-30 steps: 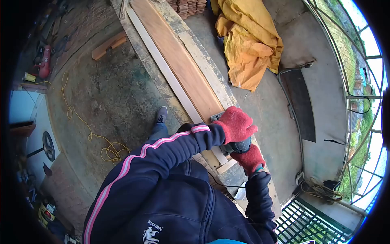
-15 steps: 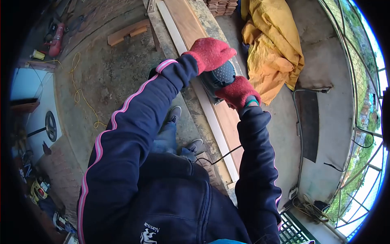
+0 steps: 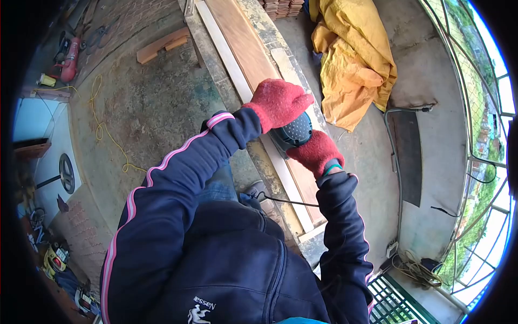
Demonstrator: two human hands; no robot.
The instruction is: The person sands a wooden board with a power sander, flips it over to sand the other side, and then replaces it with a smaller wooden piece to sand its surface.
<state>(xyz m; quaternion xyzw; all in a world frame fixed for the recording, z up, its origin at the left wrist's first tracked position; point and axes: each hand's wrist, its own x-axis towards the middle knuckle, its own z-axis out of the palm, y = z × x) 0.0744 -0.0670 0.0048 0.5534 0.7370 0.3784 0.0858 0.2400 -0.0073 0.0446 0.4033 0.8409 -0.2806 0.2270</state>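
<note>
My left hand (image 3: 279, 104), in a red knit glove, is closed over the far end of a dark corded power sander (image 3: 298, 130). My right hand (image 3: 315, 151), gloved in the same red, wraps round the sander's near end. The tool rests on a long reddish-brown wooden plank (image 3: 241, 38), its underside hidden by my hands. A pale strip of wood (image 3: 222, 51) runs along the plank's left edge. The black cord (image 3: 291, 202) passes from near my waist towards my right forearm.
The plank lies on a worn, paint-spotted workbench (image 3: 260, 19). A yellow tarp (image 3: 356, 59) is heaped on the right. Wood offcuts (image 3: 162, 46), a yellow cord (image 3: 98, 129) and a red cylinder (image 3: 70, 65) are on the left. My shoe (image 3: 256, 190) stands beside the bench.
Both hands and the sander have moved back along the plank, closer to my body. More of the plank's far part and a pale wood piece beside it now show.
</note>
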